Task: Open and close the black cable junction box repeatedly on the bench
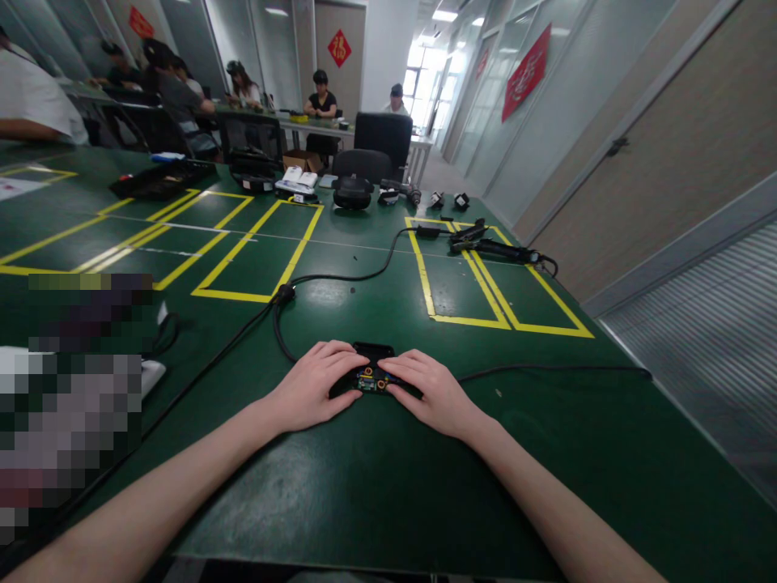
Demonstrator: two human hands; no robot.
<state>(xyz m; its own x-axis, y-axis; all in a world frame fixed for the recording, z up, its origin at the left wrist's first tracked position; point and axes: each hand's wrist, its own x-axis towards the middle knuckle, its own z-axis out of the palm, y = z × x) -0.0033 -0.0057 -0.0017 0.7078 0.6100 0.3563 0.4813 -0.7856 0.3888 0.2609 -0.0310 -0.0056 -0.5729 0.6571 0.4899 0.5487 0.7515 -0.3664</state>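
Open black device point(375, 367): counter point(376, 494), near middle | Grip: my left grip point(320, 380) and right grip point(432, 392) hold its left and right ends | Handling (judged): light, stiff casing; exposed circuitry point(367, 385) fragile, so I hold by the edges

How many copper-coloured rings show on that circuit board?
2: the upper ring nearer the left hand, the lower ring nearer the right hand; hands may hide others.
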